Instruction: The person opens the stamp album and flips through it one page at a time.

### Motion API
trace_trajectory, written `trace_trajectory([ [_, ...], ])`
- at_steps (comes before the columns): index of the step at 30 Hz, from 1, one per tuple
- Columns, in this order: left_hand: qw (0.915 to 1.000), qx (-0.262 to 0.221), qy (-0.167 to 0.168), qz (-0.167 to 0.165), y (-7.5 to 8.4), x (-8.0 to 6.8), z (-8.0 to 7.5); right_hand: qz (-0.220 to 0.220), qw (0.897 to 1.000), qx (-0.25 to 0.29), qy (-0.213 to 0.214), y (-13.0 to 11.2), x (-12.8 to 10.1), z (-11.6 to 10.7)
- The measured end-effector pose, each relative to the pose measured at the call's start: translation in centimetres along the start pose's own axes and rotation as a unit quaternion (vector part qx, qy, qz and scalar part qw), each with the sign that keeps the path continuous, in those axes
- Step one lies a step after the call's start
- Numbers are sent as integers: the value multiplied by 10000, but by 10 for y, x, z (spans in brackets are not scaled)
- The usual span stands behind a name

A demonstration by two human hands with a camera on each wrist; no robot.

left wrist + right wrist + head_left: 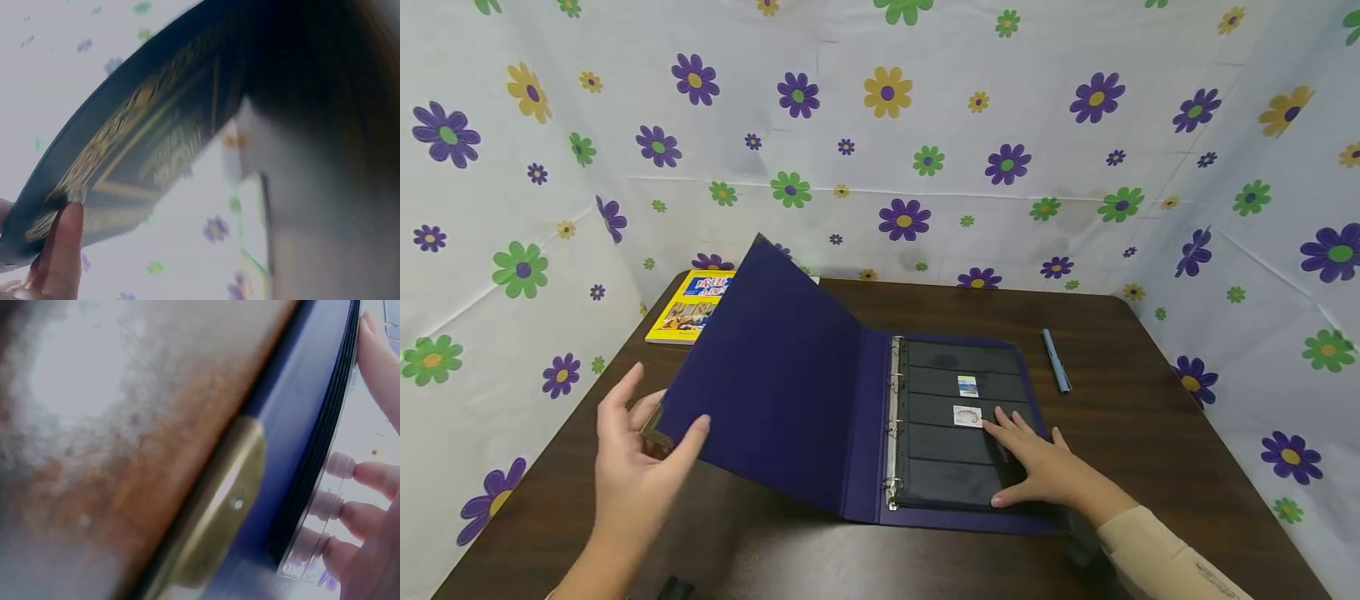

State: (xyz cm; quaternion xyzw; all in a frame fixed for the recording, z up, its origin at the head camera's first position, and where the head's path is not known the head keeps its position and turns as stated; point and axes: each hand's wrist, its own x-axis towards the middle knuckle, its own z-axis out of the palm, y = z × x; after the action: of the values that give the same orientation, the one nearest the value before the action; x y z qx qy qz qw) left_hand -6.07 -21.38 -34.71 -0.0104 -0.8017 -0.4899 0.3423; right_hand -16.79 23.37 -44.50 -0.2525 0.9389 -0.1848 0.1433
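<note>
A dark blue ring binder (775, 375) lies open on the brown table (1150, 433). My left hand (658, 425) pinches the lower corner of its front cover, thumb on the inside face and fingers behind, and the cover stands tilted up. In the left wrist view a finger (65, 250) lies on the cover's gold-patterned outside (156, 144). My right hand (1037, 462) rests flat, fingers straight, on the black pocket page (962, 358), just right of a small stamp (967, 416). A second stamp (967, 386) sits one row higher. The right wrist view shows fingertips (350, 512) pressed on the pages above the brass corner (225, 512).
A yellow book (691, 306) lies at the table's far left corner, partly behind the raised cover. A blue-grey pen (1056, 360) lies right of the binder. The metal rings (893, 417) run down the spine. Flowered cloth walls close in three sides.
</note>
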Motion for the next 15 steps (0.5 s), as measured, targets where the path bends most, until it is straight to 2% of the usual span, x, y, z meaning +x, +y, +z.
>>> trace_trajectory([
  [2, 9957, 742, 231, -502, -10, -2, -12, -27, 10000, 60, 14, 1, -2, 0],
  [3, 9898, 1180, 218, -766, -16, -3, -17, -52, 9999, 100, 24, 1, -2, 0],
  [5, 9716, 2021, -4, -1228, -29, -6, -25, -34, 9999, 104, 30, 2, -3, 0],
  [7, 9452, 2795, -544, -1599, -44, -9, -32, -63, 9999, 109, 61, 2, -3, 0],
  [9, 9130, 3319, -1265, -2005, -57, -9, -38, -51, 9999, 55, 82, 3, -2, 0],
  [12, 8639, 3683, -2372, -2484, -75, -6, -43, -47, 10000, 37, 73, 4, -2, 0],
  [14, 8359, 3819, -2954, -2611, -82, -3, -42, -26, 10000, 33, 45, 3, -2, 0],
  [15, 8251, 3907, -3164, -2578, -85, -3, -40, -30, 10000, 47, 38, 3, -2, 0],
])
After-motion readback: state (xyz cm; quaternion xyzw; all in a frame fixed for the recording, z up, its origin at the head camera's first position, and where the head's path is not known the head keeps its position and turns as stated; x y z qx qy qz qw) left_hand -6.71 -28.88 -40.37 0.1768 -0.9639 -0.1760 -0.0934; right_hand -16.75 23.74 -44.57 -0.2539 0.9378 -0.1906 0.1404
